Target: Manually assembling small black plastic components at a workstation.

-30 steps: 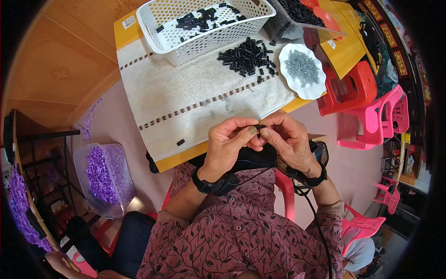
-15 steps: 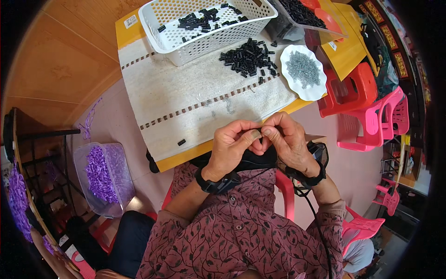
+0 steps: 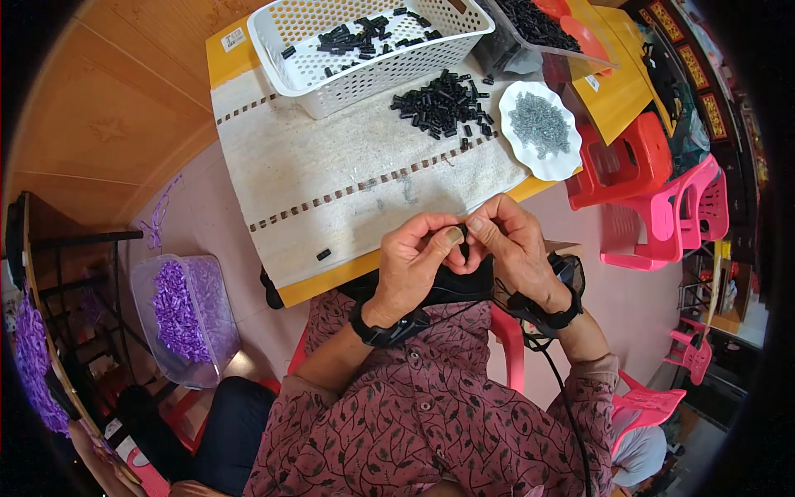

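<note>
My left hand [image 3: 414, 263] pinches a small black cylindrical piece [image 3: 462, 234] between thumb and forefinger, just past the table's front edge. Against it, my right hand [image 3: 513, 253] is closed in a pinch; whatever lies between its fingertips is too small to make out. A pile of similar black pieces [image 3: 443, 103] lies on the cloth ahead of my hands. To its right, a white scalloped dish [image 3: 509, 141] holds many tiny clear grey pieces [image 3: 540, 124]. One lone black piece [image 3: 324, 254] rests near the table's front left edge.
A white perforated basket [image 3: 323, 98] with black pieces stands at the back, beside a clear tub [image 3: 571, 60] of more. Purple pieces fill a clear bin [image 3: 217, 311] on the floor at left. Red and pink stools [image 3: 633, 157] stand right. Another person's dark-clothed leg [image 3: 236, 422] shows lower left.
My right hand's fingertips have shifted slightly, and a dark gap with the black piece shows more between both hands. The left hand stays nearly still.
</note>
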The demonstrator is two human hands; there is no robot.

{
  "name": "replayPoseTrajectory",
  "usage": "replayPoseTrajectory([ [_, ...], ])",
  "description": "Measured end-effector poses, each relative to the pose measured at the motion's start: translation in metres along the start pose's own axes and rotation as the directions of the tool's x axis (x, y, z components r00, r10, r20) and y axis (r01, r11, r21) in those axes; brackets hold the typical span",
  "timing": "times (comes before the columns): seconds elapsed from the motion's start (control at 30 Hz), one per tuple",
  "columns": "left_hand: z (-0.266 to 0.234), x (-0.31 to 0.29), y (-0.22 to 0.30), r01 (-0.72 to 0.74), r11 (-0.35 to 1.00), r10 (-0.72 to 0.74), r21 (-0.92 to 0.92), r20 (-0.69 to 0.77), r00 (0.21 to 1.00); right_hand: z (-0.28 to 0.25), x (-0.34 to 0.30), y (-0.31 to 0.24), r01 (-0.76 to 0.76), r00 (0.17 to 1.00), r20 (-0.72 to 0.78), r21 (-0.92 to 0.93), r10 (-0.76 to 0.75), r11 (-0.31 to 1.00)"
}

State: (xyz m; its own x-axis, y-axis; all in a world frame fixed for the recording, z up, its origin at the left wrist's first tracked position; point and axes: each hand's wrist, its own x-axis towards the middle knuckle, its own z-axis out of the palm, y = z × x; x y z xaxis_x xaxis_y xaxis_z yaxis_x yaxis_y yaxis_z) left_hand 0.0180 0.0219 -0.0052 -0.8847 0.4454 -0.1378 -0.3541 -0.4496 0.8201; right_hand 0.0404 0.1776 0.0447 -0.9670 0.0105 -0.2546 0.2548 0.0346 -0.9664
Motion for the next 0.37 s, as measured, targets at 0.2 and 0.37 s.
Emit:
replayPoseTrajectory([
  [0.2,-0.005,0.000,0.001,0.029,0.998,-0.032,0.064,0.045,0.998,0.001,0.000,-0.010,0.009,1.000,0.011,-0.206,-0.007,0.979],
  [0.37,-0.007,0.000,-0.004,0.063,0.988,-0.058,-0.141,0.041,0.997,0.006,0.002,-0.012,-0.020,1.000,-0.001,-0.184,0.020,0.983],
])
